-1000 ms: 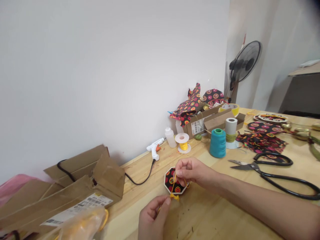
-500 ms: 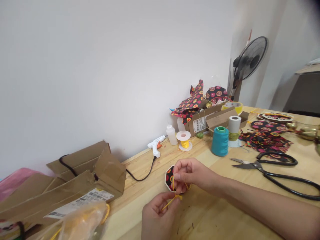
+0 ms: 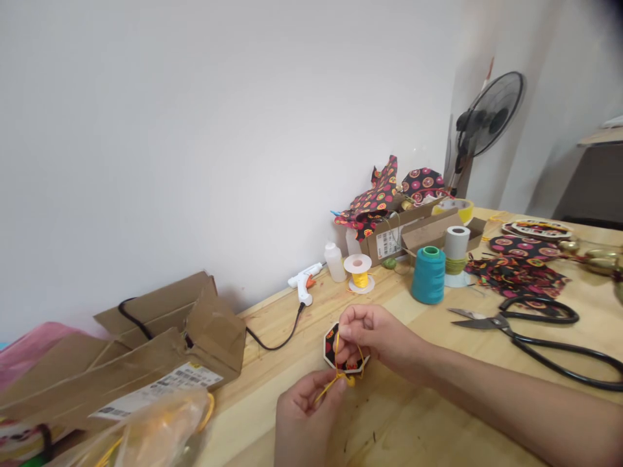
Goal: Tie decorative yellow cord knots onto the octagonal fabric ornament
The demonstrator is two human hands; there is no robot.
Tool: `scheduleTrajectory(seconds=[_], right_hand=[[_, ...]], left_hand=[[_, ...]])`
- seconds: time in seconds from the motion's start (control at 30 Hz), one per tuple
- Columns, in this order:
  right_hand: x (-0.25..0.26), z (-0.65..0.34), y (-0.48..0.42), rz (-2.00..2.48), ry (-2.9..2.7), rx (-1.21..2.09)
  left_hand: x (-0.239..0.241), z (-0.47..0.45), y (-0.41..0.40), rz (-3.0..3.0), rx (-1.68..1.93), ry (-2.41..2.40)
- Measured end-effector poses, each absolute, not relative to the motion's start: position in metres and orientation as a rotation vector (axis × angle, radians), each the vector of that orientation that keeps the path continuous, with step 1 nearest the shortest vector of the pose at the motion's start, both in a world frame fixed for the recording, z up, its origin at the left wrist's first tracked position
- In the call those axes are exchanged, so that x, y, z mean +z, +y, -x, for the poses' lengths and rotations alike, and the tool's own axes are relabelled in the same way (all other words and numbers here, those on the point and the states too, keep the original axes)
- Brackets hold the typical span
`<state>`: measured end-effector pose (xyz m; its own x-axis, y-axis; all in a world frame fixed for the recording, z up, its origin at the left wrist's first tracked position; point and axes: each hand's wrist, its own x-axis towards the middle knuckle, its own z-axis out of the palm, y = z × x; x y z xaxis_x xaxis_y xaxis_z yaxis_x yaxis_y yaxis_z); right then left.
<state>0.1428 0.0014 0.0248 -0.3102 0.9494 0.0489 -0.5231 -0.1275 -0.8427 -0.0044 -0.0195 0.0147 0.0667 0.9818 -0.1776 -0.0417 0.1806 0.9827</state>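
Observation:
My right hand [image 3: 372, 334] reaches in from the right and pinches a loop of yellow cord [image 3: 346, 378] above a small octagonal piece covered in black patterned fabric [image 3: 331, 342] lying on the wooden table [image 3: 438, 421]. My left hand [image 3: 306, 418], at the bottom edge, pinches the other end of the same yellow cord just below the knot. The two hands are a few centimetres apart and the cord is taut between them. Part of the octagonal piece is hidden behind my right fingers.
Large black scissors [image 3: 535, 327] lie at the right. Behind stand a teal thread cone [image 3: 428, 275], a white spool [image 3: 456, 255], a yellow cord reel [image 3: 359, 273], a glue gun [image 3: 304, 283] and a fabric-filled box [image 3: 399, 227]. Torn cardboard [image 3: 146, 350] sits left; a fan [image 3: 489, 117] stands behind.
My right hand has shifted slightly over the octagonal piece, and my left hand has drawn the cord's knot closer to it. The view has drifted a little.

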Motion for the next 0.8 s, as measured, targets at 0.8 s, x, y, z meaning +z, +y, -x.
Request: scheduleTrajectory(seconds=[0.8], right_hand=[[0.0209,-0.1444,0.0048,0.615,-0.914,1.698]], left_hand=[[0.0071,0.0073,-0.0147,-1.066,1.006,1.216]])
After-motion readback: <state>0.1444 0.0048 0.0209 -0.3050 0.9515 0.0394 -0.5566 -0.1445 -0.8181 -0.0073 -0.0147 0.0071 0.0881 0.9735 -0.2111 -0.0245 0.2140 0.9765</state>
